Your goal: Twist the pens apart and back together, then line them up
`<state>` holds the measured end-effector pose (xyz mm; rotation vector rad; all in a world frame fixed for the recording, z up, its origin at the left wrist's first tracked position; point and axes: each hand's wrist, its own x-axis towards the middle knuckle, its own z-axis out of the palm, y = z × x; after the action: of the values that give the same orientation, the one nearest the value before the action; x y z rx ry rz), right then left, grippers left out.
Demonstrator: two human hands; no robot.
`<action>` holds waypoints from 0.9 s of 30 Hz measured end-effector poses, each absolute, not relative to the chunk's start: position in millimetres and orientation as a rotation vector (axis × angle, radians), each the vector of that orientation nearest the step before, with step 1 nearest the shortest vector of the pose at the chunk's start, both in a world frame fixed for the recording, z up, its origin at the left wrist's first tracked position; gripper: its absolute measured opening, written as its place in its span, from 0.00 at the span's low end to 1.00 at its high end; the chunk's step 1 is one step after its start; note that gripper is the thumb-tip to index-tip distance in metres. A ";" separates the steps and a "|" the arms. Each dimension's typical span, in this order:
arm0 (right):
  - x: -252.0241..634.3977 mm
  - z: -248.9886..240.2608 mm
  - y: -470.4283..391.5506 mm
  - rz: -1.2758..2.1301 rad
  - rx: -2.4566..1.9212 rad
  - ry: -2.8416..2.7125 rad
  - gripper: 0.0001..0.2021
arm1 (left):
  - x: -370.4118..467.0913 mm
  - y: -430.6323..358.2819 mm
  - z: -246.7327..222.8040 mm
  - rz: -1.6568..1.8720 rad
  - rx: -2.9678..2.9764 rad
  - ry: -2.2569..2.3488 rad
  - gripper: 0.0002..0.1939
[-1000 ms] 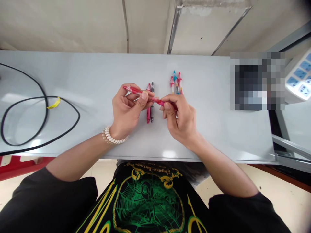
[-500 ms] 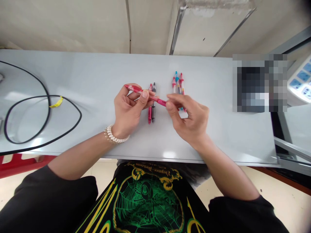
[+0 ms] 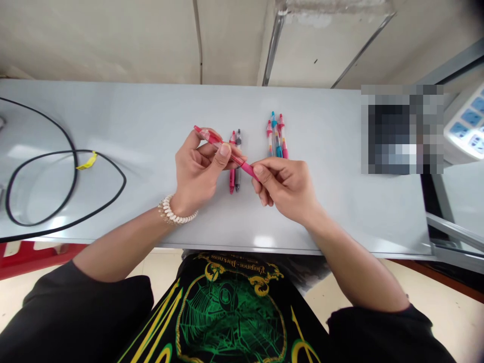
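Note:
A pink pen (image 3: 247, 169) with a clear section near its upper end is held aslant above the table between both hands. My left hand (image 3: 202, 164) pinches its barrel between thumb and fingers. At the lower right end, my right hand (image 3: 285, 184) closes thumb and forefinger on the pink grip. Behind the held pen, a red pen (image 3: 232, 184) and a grey-black pen (image 3: 238, 179) lie side by side on the table. Beyond my right hand lie a blue pen (image 3: 275, 128) and two red-pink pens (image 3: 283, 136), their lower ends partly covered by the hand.
The grey-white table (image 3: 151, 111) runs across the view, with a wall behind it. A looped black cable (image 3: 124, 176) with a yellow tag (image 3: 87, 161) lies on the left. A blurred-out dark object (image 3: 389, 136) stands on the right, beside a white panel with blue pictures (image 3: 471, 121).
My right hand has shifted slightly left and down, with its grip now firmly round the pen's lower end. The pen tilts more steeply. My left hand has hardly moved.

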<state>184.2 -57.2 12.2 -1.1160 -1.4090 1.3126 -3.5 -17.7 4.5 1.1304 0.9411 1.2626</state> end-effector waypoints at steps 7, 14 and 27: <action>183.2 13.9 -53.5 1.884 -0.840 -1.083 0.21 | -10.0 -13.3 8.6 1.166 1.136 0.717 0.16; 174.0 7.2 -58.6 1.679 -0.907 -1.160 0.21 | -11.6 -14.3 11.9 1.215 1.120 0.732 0.16; 177.9 13.0 -56.3 1.924 -0.741 -1.151 0.21 | -11.3 -13.4 20.4 1.117 1.072 0.687 0.17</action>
<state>177.9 -56.3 13.0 -0.7410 -1.1508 1.9240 -11.3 -13.4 20.4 1.0718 0.6870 1.1165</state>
